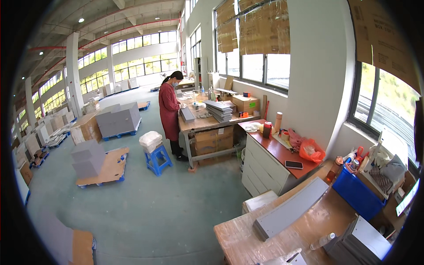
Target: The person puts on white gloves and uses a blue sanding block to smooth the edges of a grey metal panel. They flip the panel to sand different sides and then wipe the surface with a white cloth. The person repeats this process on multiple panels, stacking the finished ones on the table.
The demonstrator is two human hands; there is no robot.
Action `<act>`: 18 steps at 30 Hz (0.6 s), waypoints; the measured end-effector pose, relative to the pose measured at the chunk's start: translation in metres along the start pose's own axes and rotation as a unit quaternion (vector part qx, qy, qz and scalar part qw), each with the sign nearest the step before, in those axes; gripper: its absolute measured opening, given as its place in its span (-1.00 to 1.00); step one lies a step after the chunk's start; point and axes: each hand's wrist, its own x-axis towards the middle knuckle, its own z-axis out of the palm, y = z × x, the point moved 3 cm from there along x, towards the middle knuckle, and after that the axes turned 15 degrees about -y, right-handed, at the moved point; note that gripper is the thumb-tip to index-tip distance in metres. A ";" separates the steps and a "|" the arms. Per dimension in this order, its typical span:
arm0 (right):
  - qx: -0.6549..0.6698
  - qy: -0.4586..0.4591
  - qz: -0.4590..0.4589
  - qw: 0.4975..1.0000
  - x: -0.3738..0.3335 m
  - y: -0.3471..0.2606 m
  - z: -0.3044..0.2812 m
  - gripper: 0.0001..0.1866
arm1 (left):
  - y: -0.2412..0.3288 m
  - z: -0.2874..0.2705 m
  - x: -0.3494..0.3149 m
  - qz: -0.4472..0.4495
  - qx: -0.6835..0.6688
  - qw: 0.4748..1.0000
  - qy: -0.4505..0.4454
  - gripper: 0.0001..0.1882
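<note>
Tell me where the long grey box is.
In the head view the long grey box lies diagonally on the wooden worktable at lower right, left of the blue bin and just beyond the clear plastic bottle.

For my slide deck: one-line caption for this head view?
Workshop bench with a long grey panel; a co-worker stands at a distant table.

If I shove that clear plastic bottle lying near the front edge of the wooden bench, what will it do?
The clear plastic bottle lies on its side on the wooden bench, so it would probably roll rather than slide. It looks mostly empty, so likely light. It may stop against the grey stack beside it.
</note>
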 end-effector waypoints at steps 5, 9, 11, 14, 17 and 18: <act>0.002 -0.140 0.010 0.990 -0.006 -0.069 0.004 -0.77 | 0.047 0.010 -0.007 -0.160 -0.038 0.986 0.027 -0.04; -0.039 -0.190 -0.045 0.980 -0.018 -0.076 0.013 -0.79 | 0.036 0.009 -0.017 -0.093 -0.114 0.988 0.053 -0.04; -0.123 -0.221 -0.075 0.965 -0.015 -0.112 0.004 -0.81 | 0.024 -0.001 -0.022 -0.097 -0.145 0.983 0.050 -0.05; -0.135 -0.190 -0.110 0.966 -0.017 -0.134 0.006 -0.85 | -0.002 -0.025 -0.016 -0.128 -0.098 0.986 0.037 -0.22; -0.112 -0.187 -0.112 0.970 -0.010 -0.135 0.002 -0.85 | 0.004 -0.022 0.003 -0.163 -0.141 0.976 0.021 -0.32; -0.090 -0.204 -0.063 0.973 -0.009 -0.132 -0.001 -0.75 | 0.012 -0.019 0.005 -0.136 -0.107 0.985 0.017 -0.41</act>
